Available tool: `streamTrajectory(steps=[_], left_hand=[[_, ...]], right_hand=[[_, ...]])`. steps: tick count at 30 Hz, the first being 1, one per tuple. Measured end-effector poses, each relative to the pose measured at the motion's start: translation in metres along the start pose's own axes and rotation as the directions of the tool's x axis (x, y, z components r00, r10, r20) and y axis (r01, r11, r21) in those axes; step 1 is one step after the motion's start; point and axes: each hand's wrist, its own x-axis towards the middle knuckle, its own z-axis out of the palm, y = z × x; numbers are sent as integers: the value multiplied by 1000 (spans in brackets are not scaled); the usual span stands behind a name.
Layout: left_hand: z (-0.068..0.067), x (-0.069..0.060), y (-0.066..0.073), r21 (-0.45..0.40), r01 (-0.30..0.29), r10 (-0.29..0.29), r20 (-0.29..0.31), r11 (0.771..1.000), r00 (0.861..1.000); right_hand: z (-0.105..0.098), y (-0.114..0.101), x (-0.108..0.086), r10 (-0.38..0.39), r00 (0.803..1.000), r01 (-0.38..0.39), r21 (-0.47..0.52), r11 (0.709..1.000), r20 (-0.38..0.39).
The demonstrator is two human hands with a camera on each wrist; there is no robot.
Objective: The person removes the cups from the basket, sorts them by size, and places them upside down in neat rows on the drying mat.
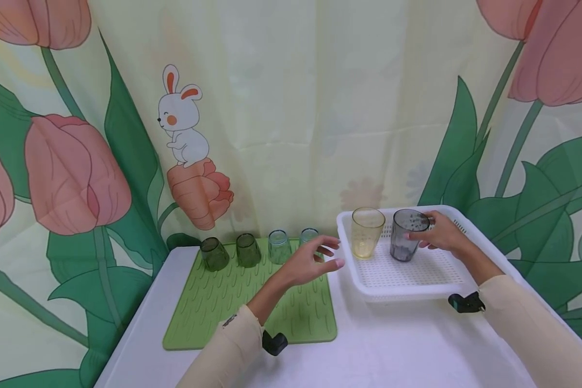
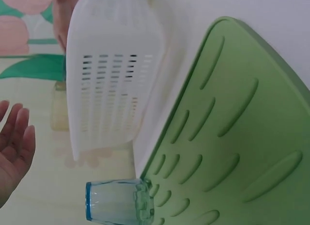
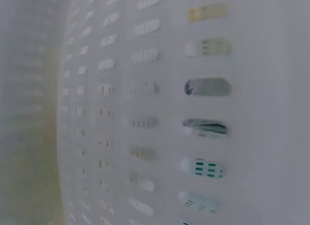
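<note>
My right hand (image 1: 438,231) grips a dark grey glass (image 1: 404,250) by its side, inside the white plastic basket (image 1: 393,293). Next to it in the basket stands a yellow glass (image 1: 366,237), upright. Over the right part of the green drying mat (image 1: 252,323) hovers my left hand (image 1: 307,261), fingers relaxed and holding nothing. It partly hides a blue-rimmed clear glass (image 1: 309,235) at the mat's back edge. The left wrist view shows this left hand (image 2: 14,152) apart from the glass and basket. In the right wrist view only the slotted basket wall (image 3: 169,104) fills the picture.
Along the mat's back edge also stand two dark green glasses (image 1: 215,254) and another blue-rimmed glass (image 1: 278,248). A white table (image 1: 368,345) carries mat and basket. Behind them hangs a curtain (image 1: 281,108) printed with tulips and a rabbit.
</note>
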Motion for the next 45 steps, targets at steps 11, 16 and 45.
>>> streamTrajectory(steps=[11,16,45], left_hand=[[-2,2,6,12,-33,33,-1,999,999],[-5,0,11,-9,-54,54,-23,999,998],[-6,-11,65,-6,-226,226,27,974,974]], right_hand=[[3,-10,-22,-54,998,54,20,998,10],[2,-26,-41,-118,993,119,33,992,-27],[49,-136,-129,-458,885,411,324,852,84]])
